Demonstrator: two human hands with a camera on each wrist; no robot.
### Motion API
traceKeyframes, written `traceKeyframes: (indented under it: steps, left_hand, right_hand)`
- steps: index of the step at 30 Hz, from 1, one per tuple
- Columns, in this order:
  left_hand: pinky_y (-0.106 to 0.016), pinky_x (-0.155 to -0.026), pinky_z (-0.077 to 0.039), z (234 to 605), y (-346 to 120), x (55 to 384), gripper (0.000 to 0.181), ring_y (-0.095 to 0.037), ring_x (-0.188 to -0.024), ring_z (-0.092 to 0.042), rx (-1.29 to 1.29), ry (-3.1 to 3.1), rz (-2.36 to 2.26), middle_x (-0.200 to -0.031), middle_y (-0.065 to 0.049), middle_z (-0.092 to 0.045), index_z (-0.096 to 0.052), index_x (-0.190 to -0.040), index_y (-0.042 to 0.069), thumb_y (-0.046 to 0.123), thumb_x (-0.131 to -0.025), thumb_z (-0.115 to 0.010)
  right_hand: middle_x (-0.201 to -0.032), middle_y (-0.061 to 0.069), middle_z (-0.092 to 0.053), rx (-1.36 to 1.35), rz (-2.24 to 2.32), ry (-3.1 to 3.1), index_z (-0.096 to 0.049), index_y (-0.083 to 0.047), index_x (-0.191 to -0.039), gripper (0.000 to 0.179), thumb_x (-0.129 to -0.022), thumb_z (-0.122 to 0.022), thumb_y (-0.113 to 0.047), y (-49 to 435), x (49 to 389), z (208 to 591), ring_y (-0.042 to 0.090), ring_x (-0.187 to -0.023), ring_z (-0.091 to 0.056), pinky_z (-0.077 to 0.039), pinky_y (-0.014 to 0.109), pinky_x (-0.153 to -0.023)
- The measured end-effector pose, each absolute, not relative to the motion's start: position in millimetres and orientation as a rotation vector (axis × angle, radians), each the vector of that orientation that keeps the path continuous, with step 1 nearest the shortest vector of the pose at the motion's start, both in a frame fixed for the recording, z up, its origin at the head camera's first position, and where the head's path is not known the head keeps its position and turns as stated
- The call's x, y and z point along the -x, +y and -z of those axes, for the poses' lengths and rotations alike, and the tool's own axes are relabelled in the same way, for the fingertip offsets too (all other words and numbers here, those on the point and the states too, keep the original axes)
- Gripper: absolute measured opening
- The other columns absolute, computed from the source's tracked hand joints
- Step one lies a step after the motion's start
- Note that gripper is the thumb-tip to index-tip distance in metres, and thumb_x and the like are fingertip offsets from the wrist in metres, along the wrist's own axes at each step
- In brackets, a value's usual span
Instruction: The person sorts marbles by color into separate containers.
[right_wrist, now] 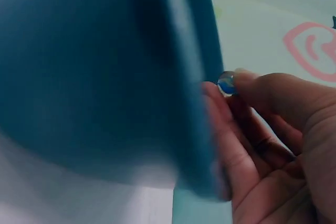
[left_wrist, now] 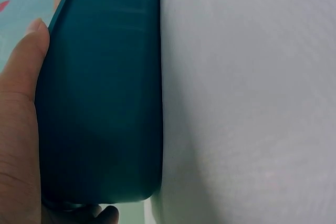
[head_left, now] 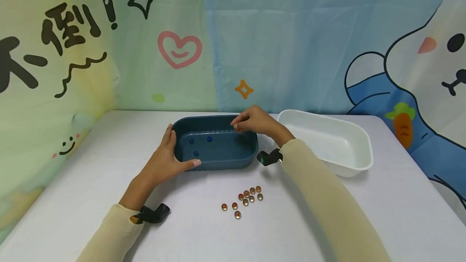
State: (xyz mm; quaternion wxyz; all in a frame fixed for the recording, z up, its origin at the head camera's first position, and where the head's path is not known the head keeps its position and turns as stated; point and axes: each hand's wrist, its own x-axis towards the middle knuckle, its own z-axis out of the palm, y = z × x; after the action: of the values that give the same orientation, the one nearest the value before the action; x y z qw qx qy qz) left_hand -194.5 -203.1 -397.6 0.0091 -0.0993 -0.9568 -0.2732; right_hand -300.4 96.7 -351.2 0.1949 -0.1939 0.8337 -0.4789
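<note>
A dark blue tub (head_left: 233, 163) stands on the table, with three blue marbles (head_left: 209, 139) on its floor. My left hand (head_left: 160, 163) holds the tub's left end, the thumb along the front rim and the fingers at the left side. Over the tub's back right part is my right hand (head_left: 255, 120). In the right wrist view its thumb and fingertips pinch a clear glass marble (right_wrist: 227, 83) with blue in it, close to the tub's rim. The left wrist view has the left thumb (left_wrist: 32, 45) against the tub's wall (left_wrist: 105, 87).
Several amber glass marbles (head_left: 246, 193) lie loose on the white tabletop (head_left: 196, 229) in front of the tub. To the right stands a white tub (head_left: 324, 136), partly behind the right forearm. A printed cloth (head_left: 276, 43) hangs behind the table.
</note>
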Motion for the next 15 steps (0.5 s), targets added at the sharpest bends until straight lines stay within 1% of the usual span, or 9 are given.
traceKeyframes:
  steps: [8,11,15]
  left_hand:
    - [-0.057,-0.108,-0.029,398.0,-200.5,195.0,0.129,-0.038,-0.144,-0.016,0.31,-2.99,0.86,-0.162,-0.01,0.008,-0.008,-0.152,-0.006,0.075,-0.071,-0.067]
    - [-0.057,-0.108,-0.029,398.3,-200.3,195.2,0.13,-0.038,-0.144,-0.015,0.31,-2.995,0.857,-0.162,-0.009,0.009,-0.007,-0.153,-0.006,0.076,-0.071,-0.067]
    - [-0.057,-0.107,-0.029,398.0,-201.7,194.9,0.13,-0.039,-0.144,-0.016,0.3,-2.999,0.84,-0.162,-0.009,0.009,-0.007,-0.152,-0.006,0.076,-0.071,-0.066]
  right_hand:
    - [-0.118,0.025,-0.064,0.494,1.353,2.263,-0.065,0.01,-0.117,0.026,-0.097,-0.058,-0.003,97.4,302.2,347.2,0.036,-0.106,-0.064,-0.05,0.044,-0.092]
    - [-0.119,0.024,-0.063,0.453,1.342,2.248,-0.065,0.01,-0.117,0.026,-0.096,-0.058,-0.002,95.7,302.4,344.3,0.036,-0.106,-0.064,-0.05,0.043,-0.092]
    - [-0.118,0.022,-0.064,0.441,1.31,2.263,-0.065,0.011,-0.117,0.025,-0.095,-0.06,-0.002,90.0,303.2,340.9,0.033,-0.102,-0.066,-0.05,0.043,-0.091]
